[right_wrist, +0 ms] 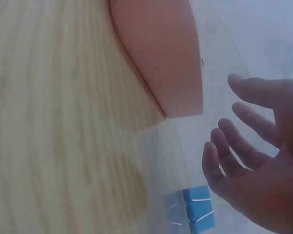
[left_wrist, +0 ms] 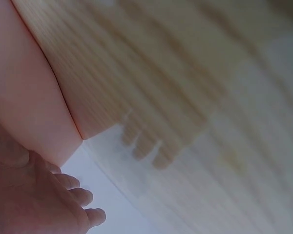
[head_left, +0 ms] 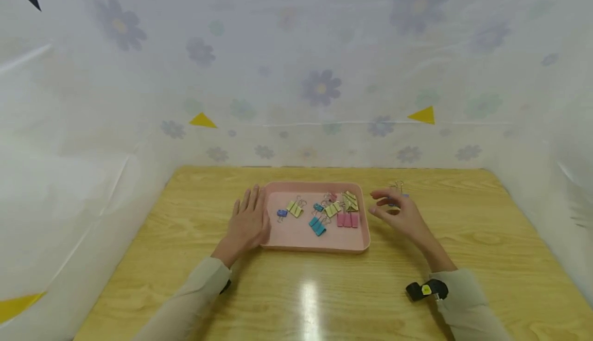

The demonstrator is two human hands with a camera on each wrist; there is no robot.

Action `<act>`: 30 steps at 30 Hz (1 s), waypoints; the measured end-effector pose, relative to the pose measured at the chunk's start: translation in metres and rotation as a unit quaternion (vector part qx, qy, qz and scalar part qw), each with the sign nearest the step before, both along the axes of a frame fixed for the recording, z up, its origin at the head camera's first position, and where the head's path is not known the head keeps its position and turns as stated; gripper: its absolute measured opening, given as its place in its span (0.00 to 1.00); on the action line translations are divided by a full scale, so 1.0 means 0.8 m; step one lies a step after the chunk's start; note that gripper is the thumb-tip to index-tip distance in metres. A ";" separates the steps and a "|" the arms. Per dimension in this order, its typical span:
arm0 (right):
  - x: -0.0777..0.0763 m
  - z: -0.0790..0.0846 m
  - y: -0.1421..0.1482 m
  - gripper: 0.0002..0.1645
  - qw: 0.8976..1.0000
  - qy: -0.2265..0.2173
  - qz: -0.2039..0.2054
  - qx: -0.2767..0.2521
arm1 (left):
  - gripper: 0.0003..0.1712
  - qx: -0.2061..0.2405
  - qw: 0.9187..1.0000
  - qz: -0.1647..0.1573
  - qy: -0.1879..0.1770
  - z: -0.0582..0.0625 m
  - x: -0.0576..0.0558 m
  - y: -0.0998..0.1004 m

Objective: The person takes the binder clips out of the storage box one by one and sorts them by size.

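Observation:
A pink tray [head_left: 296,240] lies on the table and holds several binder clips. My left hand [head_left: 247,221] rests along its left side with the fingers straight. To the right of the tray hovers my right hand [head_left: 402,215], its fingers loosely bent with nothing between them. Just beyond that hand a blue binder clip [right_wrist: 200,209] stands on the table, partly covered by the fingers in the head view. Inside the tray are a yellow clip [head_left: 294,208], a small blue clip [head_left: 282,213], a teal clip [head_left: 317,226] and a pink clip [head_left: 347,220], with others near the right end.
The wooden table [head_left: 417,310] meets a flower-printed white sheet [head_left: 278,140] at the back, and similar sheeting rises on both sides. Yellow triangles [head_left: 422,115] mark the sheet. A black band [head_left: 426,290] is on the right wrist.

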State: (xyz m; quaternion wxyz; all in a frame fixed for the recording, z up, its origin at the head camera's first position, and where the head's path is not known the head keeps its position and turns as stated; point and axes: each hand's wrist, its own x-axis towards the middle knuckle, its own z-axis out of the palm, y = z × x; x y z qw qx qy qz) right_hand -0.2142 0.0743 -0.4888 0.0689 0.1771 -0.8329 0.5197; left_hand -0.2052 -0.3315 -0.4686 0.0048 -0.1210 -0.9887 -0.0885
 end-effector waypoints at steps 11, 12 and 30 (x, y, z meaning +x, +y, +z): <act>0.007 -0.005 -0.027 0.23 1.000 0.006 0.014 0.016 | 0.36 0.000 1.000 0.002 -0.001 -0.002 0.000 0.000; 0.006 -0.006 -0.029 0.23 1.000 0.012 0.013 0.019 | 0.35 0.001 1.000 0.002 -0.001 -0.002 0.001 0.000; 0.005 -0.008 -0.060 0.20 0.986 0.068 0.023 0.148 | 0.35 0.002 1.000 0.004 -0.001 0.001 0.001 0.000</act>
